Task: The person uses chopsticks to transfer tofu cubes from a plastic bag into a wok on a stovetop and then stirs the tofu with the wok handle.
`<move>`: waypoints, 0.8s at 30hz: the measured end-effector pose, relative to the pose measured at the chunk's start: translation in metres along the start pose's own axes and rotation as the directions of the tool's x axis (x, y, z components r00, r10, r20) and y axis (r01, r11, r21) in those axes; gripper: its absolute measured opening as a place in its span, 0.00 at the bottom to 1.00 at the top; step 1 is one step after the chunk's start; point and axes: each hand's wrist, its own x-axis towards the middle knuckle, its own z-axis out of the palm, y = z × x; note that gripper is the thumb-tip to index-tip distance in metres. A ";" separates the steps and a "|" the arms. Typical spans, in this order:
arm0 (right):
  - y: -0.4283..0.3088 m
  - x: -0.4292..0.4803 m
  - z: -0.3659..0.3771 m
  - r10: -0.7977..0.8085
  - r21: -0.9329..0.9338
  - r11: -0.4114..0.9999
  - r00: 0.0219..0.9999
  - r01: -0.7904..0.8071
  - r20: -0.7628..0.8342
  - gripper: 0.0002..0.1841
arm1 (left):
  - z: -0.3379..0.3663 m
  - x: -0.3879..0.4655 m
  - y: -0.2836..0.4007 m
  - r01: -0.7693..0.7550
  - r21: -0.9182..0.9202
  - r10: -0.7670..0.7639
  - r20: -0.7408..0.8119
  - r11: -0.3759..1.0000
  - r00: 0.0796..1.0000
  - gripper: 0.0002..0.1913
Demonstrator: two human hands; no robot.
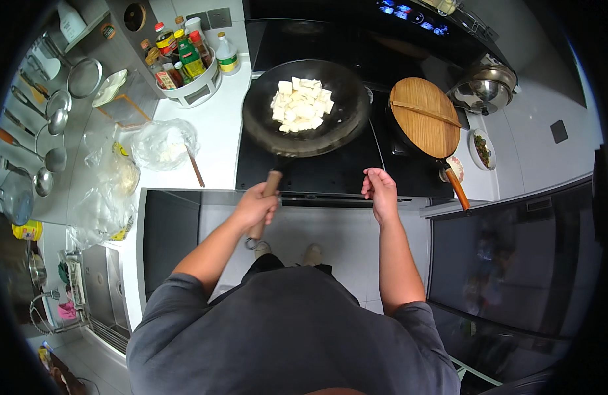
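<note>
My left hand [257,207] is wrapped around the wooden handle [271,183] of a dark wok [309,144]. The wok sits over the left side of the black stovetop [304,174]. White cubes that look like tofu [302,106] are heaped in the middle of its bowl. My right hand [380,190] hovers by the stove's front edge, fingers curled in and nothing visible in them. Beyond it to the right, a second pan with an orange-brown wooden handle [457,187] is covered by a round wooden lid [425,116].
Sauce bottles [188,54] fill a white rack [192,94] at the back left. A clear plastic bag [165,143] and a chopstick [195,165] lie on the left counter. Ladles [55,160] hang on the left wall. A bowl of chopped food [482,149] stands far right.
</note>
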 end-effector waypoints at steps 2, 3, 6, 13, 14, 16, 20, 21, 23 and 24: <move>-0.004 0.002 0.000 -0.019 0.011 1.000 1.000 0.019 -0.005 0.08 | -0.022 -0.009 0.006 0.013 0.032 -0.012 -0.027 0.999 1.000 0.07; -0.005 0.002 0.000 -0.016 0.002 1.000 1.000 0.016 0.001 0.08 | -0.024 -0.007 0.010 -0.043 0.056 0.046 -0.051 0.998 0.998 0.09; -0.002 0.003 -0.003 -0.018 -0.012 1.000 1.000 0.018 0.007 0.08 | -0.003 0.022 0.027 -0.039 0.046 0.045 -0.124 0.998 0.991 0.08; 0.001 0.015 0.008 -0.005 -0.009 1.000 0.999 0.006 0.031 0.08 | -0.009 -0.013 0.000 0.019 0.022 -0.020 0.014 1.000 1.000 0.06; -0.001 0.015 0.008 -0.002 -0.010 1.000 1.000 0.002 0.032 0.07 | -0.014 -0.014 0.002 0.025 0.020 -0.025 0.012 0.999 1.000 0.06; -0.001 0.012 0.009 0.023 -0.024 0.999 0.999 -0.022 0.026 0.07 | -0.023 -0.011 0.011 -0.020 0.093 0.025 -0.057 0.996 0.998 0.06; 0.010 0.010 0.006 0.040 0.025 0.999 0.999 -0.040 0.022 0.07 | 0.007 0.043 0.020 -0.089 0.030 0.091 -0.072 0.996 0.993 0.06; 0.010 0.009 0.008 0.040 0.020 0.999 0.999 -0.040 0.019 0.07 | 0.014 0.049 0.016 -0.101 0.055 0.104 -0.057 0.993 0.993 0.06; 0.009 0.007 0.012 0.042 0.038 0.998 0.999 -0.043 0.014 0.07 | 0.019 0.049 0.006 -0.113 0.076 0.116 -0.039 0.991 0.993 0.06; 0.010 0.005 0.011 0.037 0.043 0.998 0.999 -0.037 0.003 0.07 | 0.022 0.036 -0.001 -0.078 0.077 0.081 -0.033 0.994 0.996 0.06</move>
